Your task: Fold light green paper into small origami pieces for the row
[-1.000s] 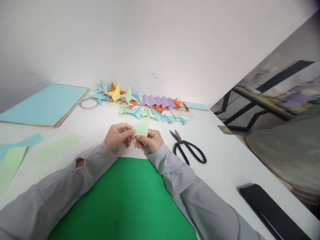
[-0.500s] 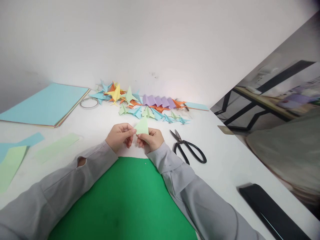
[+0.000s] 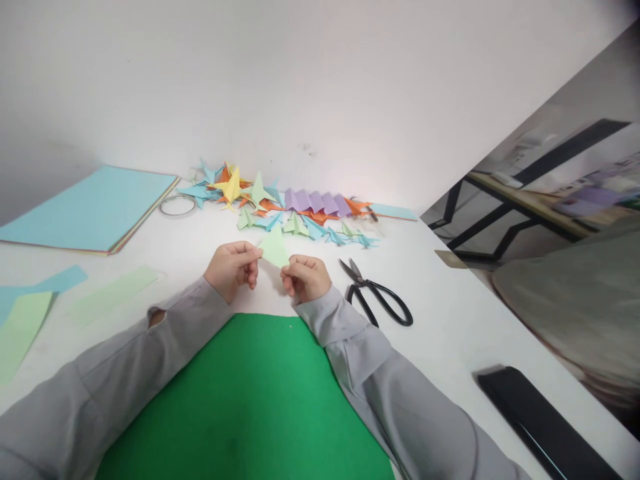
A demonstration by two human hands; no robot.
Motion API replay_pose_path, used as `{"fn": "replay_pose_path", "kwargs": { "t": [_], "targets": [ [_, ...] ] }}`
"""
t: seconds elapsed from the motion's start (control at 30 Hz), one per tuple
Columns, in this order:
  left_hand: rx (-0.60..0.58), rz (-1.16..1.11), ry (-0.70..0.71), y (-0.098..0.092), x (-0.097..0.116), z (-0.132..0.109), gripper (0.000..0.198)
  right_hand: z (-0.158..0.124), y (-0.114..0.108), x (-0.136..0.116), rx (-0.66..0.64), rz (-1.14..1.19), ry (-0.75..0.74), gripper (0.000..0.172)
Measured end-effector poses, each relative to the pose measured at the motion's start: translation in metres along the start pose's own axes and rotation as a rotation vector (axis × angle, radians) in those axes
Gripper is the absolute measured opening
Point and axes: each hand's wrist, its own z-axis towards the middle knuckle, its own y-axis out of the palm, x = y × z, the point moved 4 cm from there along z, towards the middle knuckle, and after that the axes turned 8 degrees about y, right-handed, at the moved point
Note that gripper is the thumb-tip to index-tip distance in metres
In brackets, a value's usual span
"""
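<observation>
A small triangle of folded pale green paper (image 3: pixel 275 247) is held up between my two hands, above the white table just past the green sheet (image 3: pixel 245 393). My left hand (image 3: pixel 233 269) pinches its left corner between thumb and forefinger. At its lower right corner, the fingertips of my right hand (image 3: pixel 305 277) grip the paper. Folded paper shapes (image 3: pixel 233 187) in yellow, orange, blue and green lie in a pile behind it, by the wall. Black-handled scissors (image 3: pixel 375 288) rest with blades parted to the right of my right hand.
A stack of coloured sheets (image 3: pixel 95 207) lies at the back left, beside a roll of tape (image 3: pixel 178 205). Cut blue and green strips (image 3: pixel 113 293) are on the left. Pleated purple paper (image 3: pixel 317 203) sits at the back; a black case-like object (image 3: pixel 545 420) is at front right.
The green paper triangle has turned and shifted slightly left. My hands have moved a little apart, and more of the paper shows between them.
</observation>
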Motion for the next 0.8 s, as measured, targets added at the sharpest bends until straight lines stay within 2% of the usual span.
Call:
{"fn": "replay_pose_path", "kwargs": {
  "t": [0.17, 0.33, 0.47, 0.6, 0.8],
  "targets": [
    [0.035, -0.037, -0.003, -0.001, 0.001, 0.001, 0.022, 0.001, 0.0, 0.0, -0.006, -0.032, -0.017, 0.018],
    [0.083, -0.049, 0.019, -0.002, 0.002, 0.001, 0.024, -0.005, 0.004, 0.002, -0.011, -0.18, -0.043, 0.027],
    [0.082, -0.049, 0.025, -0.001, 0.002, 0.001, 0.024, -0.011, 0.008, 0.002, 0.048, -0.276, -0.137, 0.033],
    [0.079, -0.029, 0.064, -0.001, 0.001, 0.002, 0.021, -0.012, 0.01, 0.004, 0.09, -0.3, -0.159, 0.034],
    [0.061, -0.034, 0.06, -0.002, -0.001, 0.002, 0.016, -0.008, 0.01, 0.008, 0.034, -0.365, -0.13, 0.036]
  ]
}}
